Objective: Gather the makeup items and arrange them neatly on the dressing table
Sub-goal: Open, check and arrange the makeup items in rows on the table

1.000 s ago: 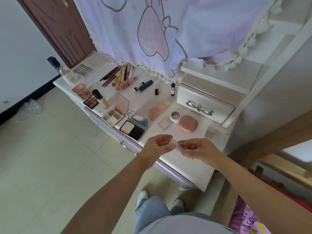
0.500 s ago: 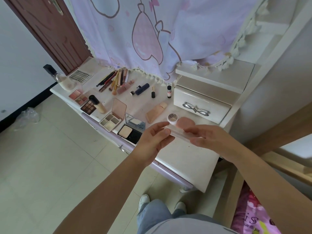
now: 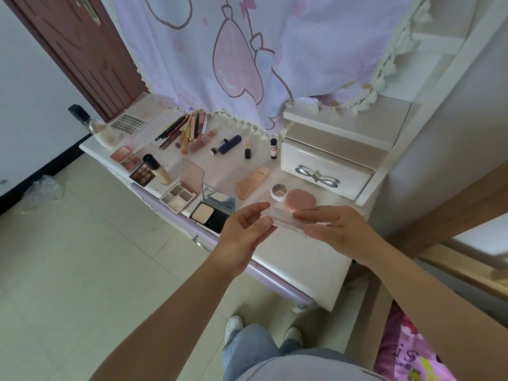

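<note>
Between both hands (image 3: 288,232), a clear case (image 3: 283,219).

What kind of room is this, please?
Probably a bedroom or dressing corner in a home: a white dressing table covered with makeup such as an open palette, a small drawer, and a wooden door nearby.

Behind the pinched clear case (image 3: 283,219), partly hidden: pink compact (image 3: 299,200). Label on small jar (image 3: 279,191) beyond it, unreadable.
</note>
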A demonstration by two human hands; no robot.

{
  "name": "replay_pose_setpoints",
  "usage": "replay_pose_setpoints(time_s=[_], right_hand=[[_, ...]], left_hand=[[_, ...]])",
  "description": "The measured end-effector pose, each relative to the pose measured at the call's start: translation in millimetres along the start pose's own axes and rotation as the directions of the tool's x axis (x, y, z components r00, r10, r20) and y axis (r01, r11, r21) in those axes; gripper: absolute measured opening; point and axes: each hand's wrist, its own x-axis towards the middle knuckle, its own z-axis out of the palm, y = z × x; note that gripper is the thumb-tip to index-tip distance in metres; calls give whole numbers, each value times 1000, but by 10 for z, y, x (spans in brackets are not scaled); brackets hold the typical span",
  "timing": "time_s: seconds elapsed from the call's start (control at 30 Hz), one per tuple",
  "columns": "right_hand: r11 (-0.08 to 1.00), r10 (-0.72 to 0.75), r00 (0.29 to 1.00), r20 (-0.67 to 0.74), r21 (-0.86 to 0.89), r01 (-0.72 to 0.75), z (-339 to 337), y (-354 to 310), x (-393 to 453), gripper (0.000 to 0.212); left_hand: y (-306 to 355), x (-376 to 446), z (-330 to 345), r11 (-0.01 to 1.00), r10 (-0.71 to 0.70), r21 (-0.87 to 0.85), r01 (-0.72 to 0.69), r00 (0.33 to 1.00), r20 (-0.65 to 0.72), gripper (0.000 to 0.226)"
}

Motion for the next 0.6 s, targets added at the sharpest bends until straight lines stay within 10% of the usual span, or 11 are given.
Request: replay_pose_setpoints(time_s=[0.33, 0.6], right_hand=[[894, 336, 942, -16, 318, -314, 111, 392, 209, 38], [858, 462, 886, 34, 238, -456, 369, 718, 421, 33]], left_hand=[[-246, 52, -236, 974, -212, -96, 206, 975, -61, 21], [-613, 1, -612, 960, -265, -20, 279, 883, -388, 15]])
